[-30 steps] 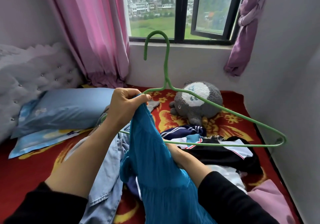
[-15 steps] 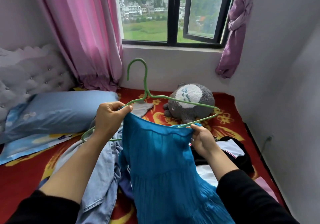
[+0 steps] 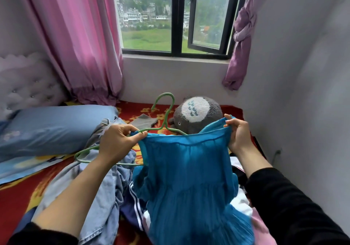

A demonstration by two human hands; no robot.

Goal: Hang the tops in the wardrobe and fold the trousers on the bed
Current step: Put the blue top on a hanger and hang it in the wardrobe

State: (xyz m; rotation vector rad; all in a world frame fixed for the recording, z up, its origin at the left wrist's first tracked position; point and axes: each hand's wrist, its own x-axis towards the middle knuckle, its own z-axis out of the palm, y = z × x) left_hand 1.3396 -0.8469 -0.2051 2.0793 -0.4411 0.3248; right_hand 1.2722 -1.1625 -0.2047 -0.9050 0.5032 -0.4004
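1. Because sorting is done on the bed [image 3: 17,197], its red blanket with yellow pattern serves as the work surface, and loose garments lie heaped at its middle.
2. The teal top [image 3: 185,178] is held above the heap, stretched between both hands, apparently so that its upper opening can take the hanger. The fabric is thin, crinkled and gathered in tiers. The top is not yet hung, and the wardrobe is out of view.
3. The denim trousers [image 3: 102,197] lie crumpled and unfolded under the left forearm. The cloth is pale blue and heavy, with stitched seams.
4. The green wire hanger [image 3: 165,127] stands hook up. Its right shoulder passes behind the top's upper edge, and its left end lies outside the fabric.
5. The left hand [image 3: 117,142] pinches the top's left corner together with the hanger's left shoulder wire, fixing both.
6. The right hand [image 3: 236,135] pinches the right corner between thumb and fingers, which holds the edge taut.
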